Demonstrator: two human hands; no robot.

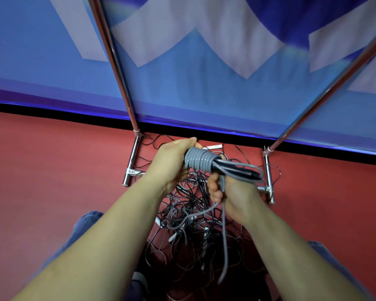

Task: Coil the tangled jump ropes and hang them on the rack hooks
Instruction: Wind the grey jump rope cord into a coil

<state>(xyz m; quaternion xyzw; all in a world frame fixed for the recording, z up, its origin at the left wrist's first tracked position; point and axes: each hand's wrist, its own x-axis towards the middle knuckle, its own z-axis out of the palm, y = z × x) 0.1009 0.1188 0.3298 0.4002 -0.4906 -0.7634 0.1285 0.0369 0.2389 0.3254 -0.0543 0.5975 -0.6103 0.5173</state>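
A grey jump rope [199, 159] is wound in tight turns around its black handles [243, 170], which stick out to the right. My left hand [172, 164] is closed around the wound end of the bundle. Just below it, my right hand [232, 194] pinches the loose grey strand, which hangs down toward my lap. Under both hands a tangled pile of thin black and grey ropes [193, 224] lies on the red floor. The metal rack [268, 170] stands over the pile; its hooks are out of view.
The rack's two chrome uprights [117, 68] rise left and right in front of a blue and white wall banner [204, 51]. Its chrome feet [131, 164] rest on the red floor. My knees in blue jeans [83, 227] flank the pile.
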